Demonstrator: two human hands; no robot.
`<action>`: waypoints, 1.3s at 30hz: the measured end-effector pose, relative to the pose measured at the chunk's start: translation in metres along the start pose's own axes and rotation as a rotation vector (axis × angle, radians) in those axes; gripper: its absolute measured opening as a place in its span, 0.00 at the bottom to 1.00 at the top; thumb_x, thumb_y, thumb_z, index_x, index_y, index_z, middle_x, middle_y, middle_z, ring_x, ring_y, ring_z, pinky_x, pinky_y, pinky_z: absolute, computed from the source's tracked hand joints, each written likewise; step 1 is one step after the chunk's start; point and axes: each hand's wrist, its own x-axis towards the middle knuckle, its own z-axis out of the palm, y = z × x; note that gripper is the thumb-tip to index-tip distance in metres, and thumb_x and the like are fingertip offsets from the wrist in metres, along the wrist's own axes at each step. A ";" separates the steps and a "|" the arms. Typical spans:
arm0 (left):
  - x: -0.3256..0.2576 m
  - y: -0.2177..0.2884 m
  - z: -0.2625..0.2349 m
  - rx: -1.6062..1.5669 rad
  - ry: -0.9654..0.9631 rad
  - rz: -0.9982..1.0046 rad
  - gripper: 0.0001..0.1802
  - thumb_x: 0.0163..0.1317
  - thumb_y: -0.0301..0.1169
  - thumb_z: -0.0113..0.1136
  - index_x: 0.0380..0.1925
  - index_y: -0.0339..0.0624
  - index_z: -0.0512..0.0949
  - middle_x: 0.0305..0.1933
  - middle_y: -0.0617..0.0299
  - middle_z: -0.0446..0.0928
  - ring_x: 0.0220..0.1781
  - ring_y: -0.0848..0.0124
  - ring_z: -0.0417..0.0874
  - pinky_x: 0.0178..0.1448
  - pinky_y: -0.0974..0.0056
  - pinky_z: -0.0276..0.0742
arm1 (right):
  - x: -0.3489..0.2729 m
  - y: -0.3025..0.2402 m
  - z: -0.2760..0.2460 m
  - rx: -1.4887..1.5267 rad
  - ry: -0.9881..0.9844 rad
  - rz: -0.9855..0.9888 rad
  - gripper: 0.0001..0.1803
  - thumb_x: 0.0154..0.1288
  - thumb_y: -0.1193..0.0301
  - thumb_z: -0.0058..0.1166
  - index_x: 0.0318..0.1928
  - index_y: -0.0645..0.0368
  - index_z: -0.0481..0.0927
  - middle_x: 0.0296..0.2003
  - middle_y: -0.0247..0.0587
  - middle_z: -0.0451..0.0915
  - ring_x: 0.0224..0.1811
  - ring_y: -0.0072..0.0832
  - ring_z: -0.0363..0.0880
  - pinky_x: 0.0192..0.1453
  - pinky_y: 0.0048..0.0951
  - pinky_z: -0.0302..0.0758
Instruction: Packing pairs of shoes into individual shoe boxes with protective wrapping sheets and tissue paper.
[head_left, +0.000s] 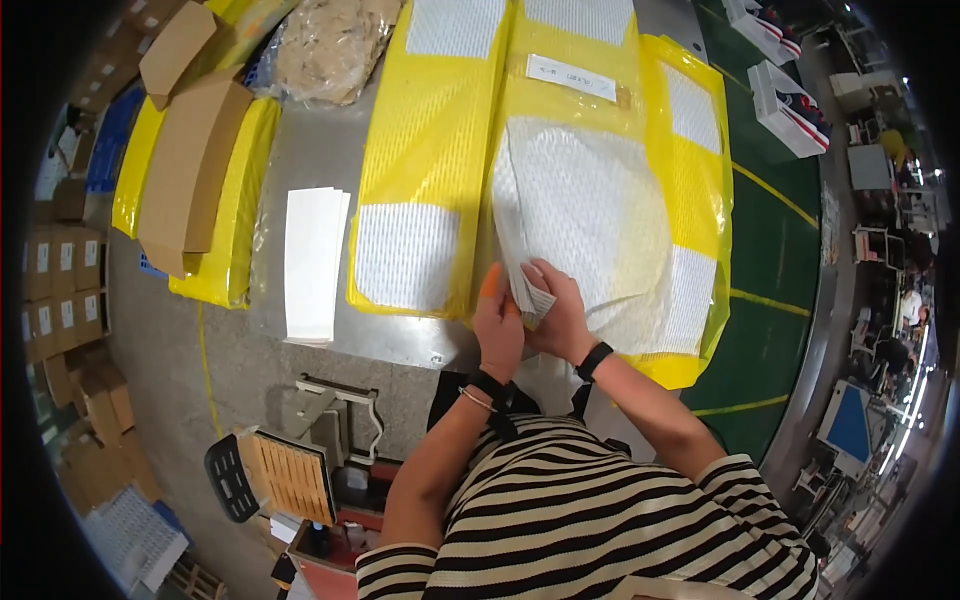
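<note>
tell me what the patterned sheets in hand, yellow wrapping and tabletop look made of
Patterned sheets: paper or thin film, hard to tell; pale, matte-looking, thin layers at the edge.
Yellow wrapping: likely plastic film; glossy, wrinkled and partly see-through.
Tabletop: probably smooth metal; grey with a soft sheen.

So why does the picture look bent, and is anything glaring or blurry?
All in the head view: the fisheye lens bows the green floor and blackens the corners; lights glare near the right rim; the metal table shines; distant equipment looks soft; the left hand and right hand look sharper.
</note>
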 end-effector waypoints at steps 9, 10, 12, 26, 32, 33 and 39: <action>0.013 0.001 -0.052 0.473 -0.215 0.214 0.21 0.59 0.21 0.54 0.55 0.35 0.74 0.51 0.51 0.81 0.48 0.58 0.83 0.52 0.55 0.77 | 0.004 0.015 -0.003 -0.096 -0.110 0.086 0.35 0.49 0.79 0.64 0.62 0.52 0.74 0.51 0.47 0.74 0.53 0.45 0.75 0.51 0.36 0.77; 0.012 0.011 -0.058 0.714 -0.350 0.328 0.21 0.56 0.21 0.56 0.53 0.36 0.75 0.51 0.51 0.81 0.46 0.55 0.83 0.50 0.52 0.77 | 0.004 0.018 -0.004 -0.036 -0.082 0.178 0.34 0.50 0.79 0.63 0.62 0.48 0.75 0.50 0.46 0.74 0.52 0.44 0.76 0.50 0.38 0.77; 0.013 0.033 -0.058 0.912 -0.501 0.503 0.22 0.54 0.21 0.56 0.52 0.39 0.75 0.50 0.53 0.81 0.44 0.56 0.83 0.46 0.56 0.78 | 0.006 0.020 -0.014 -0.172 -0.114 0.071 0.34 0.51 0.78 0.62 0.61 0.43 0.76 0.49 0.46 0.74 0.50 0.44 0.76 0.49 0.38 0.77; 0.035 0.027 -0.075 1.416 -0.760 0.821 0.01 0.52 0.28 0.59 0.24 0.50 0.78 0.29 0.66 0.74 0.28 0.68 0.82 0.29 0.62 0.77 | 0.001 0.016 0.017 -0.435 -0.325 -0.138 0.26 0.57 0.74 0.53 0.57 0.43 0.78 0.46 0.41 0.71 0.42 0.39 0.73 0.43 0.38 0.73; 0.041 0.033 -0.076 1.326 -0.798 0.923 0.03 0.50 0.27 0.59 0.26 0.49 0.76 0.29 0.65 0.73 0.28 0.66 0.82 0.28 0.62 0.77 | -0.001 0.016 0.028 -0.616 -0.232 -0.343 0.25 0.58 0.69 0.53 0.59 0.45 0.74 0.49 0.38 0.72 0.45 0.34 0.71 0.48 0.36 0.69; 0.042 0.034 -0.075 1.316 -0.829 0.940 0.03 0.51 0.27 0.59 0.26 0.49 0.76 0.29 0.65 0.73 0.29 0.67 0.82 0.28 0.62 0.77 | -0.001 0.017 0.030 -0.678 -0.232 -0.380 0.25 0.59 0.69 0.53 0.59 0.45 0.74 0.50 0.38 0.72 0.46 0.34 0.71 0.48 0.36 0.69; 0.051 0.039 -0.072 1.275 -0.935 0.989 0.02 0.53 0.27 0.57 0.28 0.47 0.76 0.30 0.64 0.74 0.31 0.67 0.82 0.29 0.62 0.77 | -0.003 0.021 0.037 -0.589 -0.243 -0.374 0.23 0.59 0.68 0.53 0.57 0.44 0.76 0.48 0.36 0.72 0.46 0.32 0.72 0.50 0.36 0.69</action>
